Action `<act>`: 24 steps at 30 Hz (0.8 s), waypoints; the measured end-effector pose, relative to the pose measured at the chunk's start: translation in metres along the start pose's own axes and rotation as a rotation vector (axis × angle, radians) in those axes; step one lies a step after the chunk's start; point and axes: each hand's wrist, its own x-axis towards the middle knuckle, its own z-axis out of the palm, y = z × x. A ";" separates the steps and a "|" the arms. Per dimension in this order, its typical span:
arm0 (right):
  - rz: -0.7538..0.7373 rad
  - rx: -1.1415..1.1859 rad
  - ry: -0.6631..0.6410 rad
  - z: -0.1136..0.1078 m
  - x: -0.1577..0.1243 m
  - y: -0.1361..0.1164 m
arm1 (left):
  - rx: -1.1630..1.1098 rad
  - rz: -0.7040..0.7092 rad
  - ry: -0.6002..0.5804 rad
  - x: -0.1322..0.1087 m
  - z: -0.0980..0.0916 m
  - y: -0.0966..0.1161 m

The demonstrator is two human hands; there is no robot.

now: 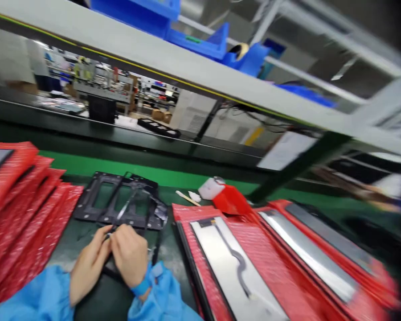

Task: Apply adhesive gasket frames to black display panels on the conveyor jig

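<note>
Left hand (89, 264) and right hand (132, 254) pinch a small piece (111, 230) — I cannot tell which. Slipping fingers (117, 236) could scratch the black frame (90, 214).

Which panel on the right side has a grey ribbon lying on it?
The white panel nearest the right hand; the ribbon winds along it. The silver panel and dark panel farther right show none.

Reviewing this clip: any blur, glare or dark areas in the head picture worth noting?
Head view: smearing worst toward the right edge; head view: glare on the slanted silvery panel, glints on the red wrap at left; head view: upper right corner dark; head view: left hand and right hand recognisable but soft.
</note>
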 end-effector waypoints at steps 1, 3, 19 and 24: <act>0.010 0.029 0.021 0.001 0.001 0.002 | -0.019 -0.012 -0.006 0.001 0.000 0.005; 0.042 0.073 0.063 0.004 0.004 0.008 | -0.030 -0.014 -0.020 0.002 0.000 0.013; 0.016 0.073 0.073 0.001 0.004 0.007 | -0.027 0.030 -0.021 0.002 -0.001 0.023; -0.075 0.130 0.125 0.003 -0.008 0.018 | 0.027 0.016 0.032 0.002 0.007 0.030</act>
